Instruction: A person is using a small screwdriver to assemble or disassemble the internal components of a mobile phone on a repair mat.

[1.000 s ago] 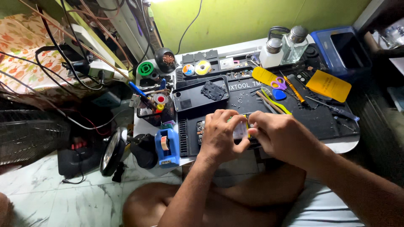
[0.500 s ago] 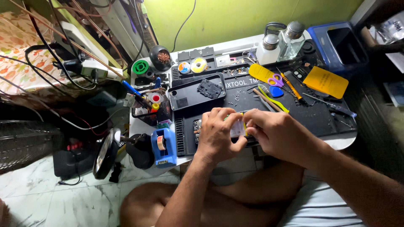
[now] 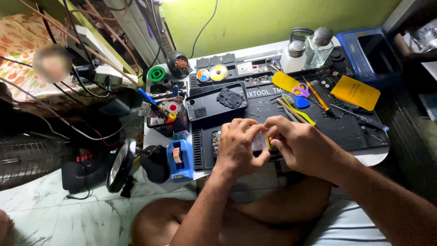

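Hands pinch small pale part (image 3: 260,141) together over black repair mat (image 3: 346,130), left hand (image 3: 239,148) at 9 o'clock, right hand (image 3: 300,146) at 3; looks mid-fitting, next needs steady fine pressure

Both hands pinch small pale part (image 3: 259,142) together: left hand (image 3: 239,148) on its left side, right hand (image 3: 298,146) on its right; blue tape dispenser (image 3: 179,159) well left of grip.
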